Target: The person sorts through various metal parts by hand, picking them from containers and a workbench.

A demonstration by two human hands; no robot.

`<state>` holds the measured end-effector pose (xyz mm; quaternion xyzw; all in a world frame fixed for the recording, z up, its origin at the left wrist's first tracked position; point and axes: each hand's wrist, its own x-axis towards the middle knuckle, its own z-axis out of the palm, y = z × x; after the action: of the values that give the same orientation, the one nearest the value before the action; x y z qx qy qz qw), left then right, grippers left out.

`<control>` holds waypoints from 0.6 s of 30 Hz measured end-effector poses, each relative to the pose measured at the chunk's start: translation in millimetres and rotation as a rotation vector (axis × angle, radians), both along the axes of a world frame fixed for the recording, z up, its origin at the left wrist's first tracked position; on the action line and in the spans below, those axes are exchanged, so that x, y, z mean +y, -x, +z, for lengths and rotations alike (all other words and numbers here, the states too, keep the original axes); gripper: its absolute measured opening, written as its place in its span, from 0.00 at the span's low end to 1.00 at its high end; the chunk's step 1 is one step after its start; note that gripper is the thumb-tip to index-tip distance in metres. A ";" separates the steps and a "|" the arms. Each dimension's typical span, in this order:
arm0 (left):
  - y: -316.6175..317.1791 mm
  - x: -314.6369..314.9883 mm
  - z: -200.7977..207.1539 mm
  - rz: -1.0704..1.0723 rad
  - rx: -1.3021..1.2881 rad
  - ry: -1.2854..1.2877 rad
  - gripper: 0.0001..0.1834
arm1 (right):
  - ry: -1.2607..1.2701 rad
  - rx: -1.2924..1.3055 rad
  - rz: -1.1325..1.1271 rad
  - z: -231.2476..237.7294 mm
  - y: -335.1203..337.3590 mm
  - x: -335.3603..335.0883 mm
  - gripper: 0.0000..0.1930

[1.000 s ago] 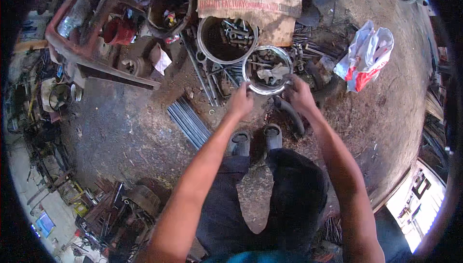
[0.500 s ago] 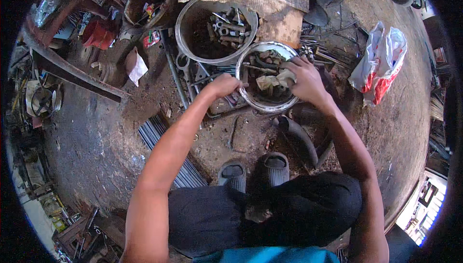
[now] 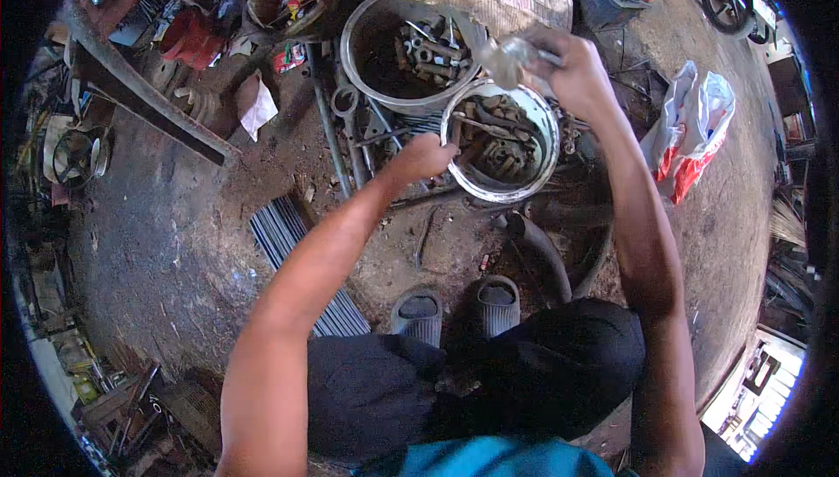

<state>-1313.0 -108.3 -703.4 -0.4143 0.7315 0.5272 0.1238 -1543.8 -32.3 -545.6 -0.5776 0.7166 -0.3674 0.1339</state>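
White-rimmed bucket, right in the middle of the action, on the ground in front of the sandals, just near and right of the larger metal pot! The left hand has its fingers closed on the bucket's left rim. And up goes the attention to the right hand, gripping a pale piece over the far rim, too blurred to name. Worn metal parts sit loose inside.

Doing this well, I'd say, calls for a firm left pinch so the bucket doesn't tip, and a right hand well clear of rim and pot. Easy, unhurried wrist, too: anything loose could drop back among the metal. Watch those fingertips around rough edges!
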 end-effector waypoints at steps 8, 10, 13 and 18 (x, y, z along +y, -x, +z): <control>-0.5 6.8 -6.8 -0.054 0.029 0.254 0.27 | -0.035 0.224 0.073 -14.4 -26.6 -39.9 0.18; -6.5 1.9 -7.1 -0.162 0.104 0.321 0.27 | 0.022 0.171 0.038 -35.6 -25.2 -16.6 0.16; 1.3 10.4 8.0 -0.140 -0.026 0.359 0.27 | -0.136 0.068 0.023 -76.4 -5.7 20.8 0.14; 13.7 15.0 49.7 -0.178 -0.162 0.413 0.24 | -0.345 0.224 0.025 -108.2 -8.2 46.4 0.13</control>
<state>-1326.7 -93.4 -653.7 -0.4055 0.8453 0.3183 0.1407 -1535.7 14.1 -653.8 -0.5922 0.7721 -0.1708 0.1548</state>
